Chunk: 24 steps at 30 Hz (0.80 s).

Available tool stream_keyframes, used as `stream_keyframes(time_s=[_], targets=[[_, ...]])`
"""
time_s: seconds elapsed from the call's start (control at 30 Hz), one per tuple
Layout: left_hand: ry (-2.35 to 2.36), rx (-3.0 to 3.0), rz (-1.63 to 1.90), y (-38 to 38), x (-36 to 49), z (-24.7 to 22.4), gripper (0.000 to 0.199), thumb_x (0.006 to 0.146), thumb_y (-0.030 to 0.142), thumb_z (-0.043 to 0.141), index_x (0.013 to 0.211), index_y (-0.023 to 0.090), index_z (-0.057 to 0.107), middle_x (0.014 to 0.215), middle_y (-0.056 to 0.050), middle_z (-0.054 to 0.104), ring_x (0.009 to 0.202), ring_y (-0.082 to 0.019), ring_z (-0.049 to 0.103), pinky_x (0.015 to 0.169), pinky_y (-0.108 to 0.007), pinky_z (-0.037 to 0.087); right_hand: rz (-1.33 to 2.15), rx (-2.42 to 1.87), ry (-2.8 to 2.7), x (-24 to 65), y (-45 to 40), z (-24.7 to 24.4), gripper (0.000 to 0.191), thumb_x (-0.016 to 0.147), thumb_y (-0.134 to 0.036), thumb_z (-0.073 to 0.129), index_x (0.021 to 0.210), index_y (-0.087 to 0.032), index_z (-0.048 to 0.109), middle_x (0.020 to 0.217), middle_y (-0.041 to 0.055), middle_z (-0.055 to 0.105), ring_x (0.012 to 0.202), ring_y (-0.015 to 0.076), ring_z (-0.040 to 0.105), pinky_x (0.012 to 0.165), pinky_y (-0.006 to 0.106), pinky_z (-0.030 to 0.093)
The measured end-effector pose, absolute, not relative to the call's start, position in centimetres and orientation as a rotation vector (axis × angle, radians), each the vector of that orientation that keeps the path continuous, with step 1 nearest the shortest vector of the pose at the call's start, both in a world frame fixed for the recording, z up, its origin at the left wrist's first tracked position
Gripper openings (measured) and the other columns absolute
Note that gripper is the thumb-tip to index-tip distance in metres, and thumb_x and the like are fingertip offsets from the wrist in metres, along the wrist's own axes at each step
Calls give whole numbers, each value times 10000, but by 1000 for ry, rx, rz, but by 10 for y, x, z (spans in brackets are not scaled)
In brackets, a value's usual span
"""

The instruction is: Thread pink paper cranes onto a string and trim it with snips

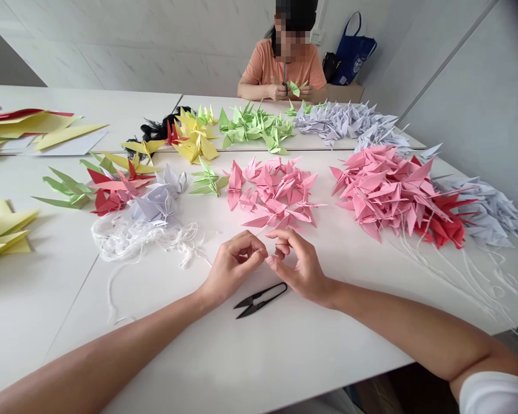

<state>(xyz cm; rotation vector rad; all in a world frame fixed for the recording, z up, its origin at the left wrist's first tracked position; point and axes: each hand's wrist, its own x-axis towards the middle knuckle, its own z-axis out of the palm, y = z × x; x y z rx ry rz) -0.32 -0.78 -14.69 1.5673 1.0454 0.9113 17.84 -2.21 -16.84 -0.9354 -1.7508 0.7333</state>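
Just below the pile of pink paper cranes (273, 192), the person's left hand (233, 267) and right hand (300, 265) are held over the white table (164, 356), very close to each other. The fingertips (259, 251) of the two hands come together and almost touch, and each hand seems to pinch something very thin, but it is too small to see, so one cannot tell if the grip is clamped on a thread. Under the hands, further from this pile, lie black thread scissors (260, 300), and no hand touches them. To the left of the pile are a tangle of white string (142, 241) and a group of lilac cranes (155, 201). To the right is a bigger heap of pink cranes (384, 192), with red cranes (444, 221) and grey cranes (479, 213) beside it. Beyond the pile, yellow cranes (194, 138), green cranes (254, 123) and pale grey cranes (343, 121) lie in a row, and a co-worker (282, 66) in an orange shirt sits there, holding a small green crane (296, 88) with both hands.
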Motion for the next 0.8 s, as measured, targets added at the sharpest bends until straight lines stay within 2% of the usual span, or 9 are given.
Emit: stream_keyframes(time_s=[0.1, 0.2, 0.33, 0.6, 0.7, 0.8], targets=[[1001, 1594, 937, -8, -3, -148, 162, 877, 247, 604, 751, 168, 670, 911, -55, 548, 856, -163, 533, 596, -216, 443, 674, -947, -1752, 178, -20, -167, 18, 949, -234, 600, 964, -224, 601, 761, -21, 472, 676, 134, 467, 661, 279, 443], [960, 1548, 898, -8, -3, -148, 162, 889, 266, 591, 785, 166, 664, 931, -62, 557, 821, -162, 544, 552, -216, 456, 665, -963, -1751, 177, -19, -166, 124, 965, -193, 565, 843, -212, 578, 733, -19, 490, 651, 129, 455, 634, 271, 412], [1010, 1531, 793, -8, -3, -147, 193, 934, 290, 531, 795, 165, 580, 698, 23, 492, 585, -92, 401, 524, -217, 332, 723, -971, -1776, 178, -19, -167, 124, 982, -207, 554, 860, -210, 572, 743, -17, 511, 655, 128, 457, 630, 264, 404], [1089, 1593, 773, -12, -3, -147, 211, 940, 357, 549, 833, 176, 553, 595, 76, 322, 553, -88, 250, 536, -239, 201, 782, -998, -1799, 179, -18, -169, 131, 1014, -259, 512, 895, -215, 544, 797, 2, 561, 697, 143, 499, 672, 272, 438], [1099, 1573, 799, -11, -3, -147, 188, 909, 323, 573, 794, 178, 549, 581, 80, 295, 546, -86, 233, 534, -238, 195, 781, -982, -1794, 179, -18, -169, 127, 1018, -256, 501, 901, -215, 529, 815, 5, 561, 713, 143, 508, 682, 273, 438], [1098, 1496, 835, -8, -5, -146, 165, 885, 303, 583, 782, 184, 537, 584, 73, 358, 527, -81, 310, 527, -224, 252, 739, -1001, -1729, 182, -18, -170, 111, 1030, -274, 469, 943, -218, 510, 812, 2, 532, 711, 143, 505, 680, 277, 440]])
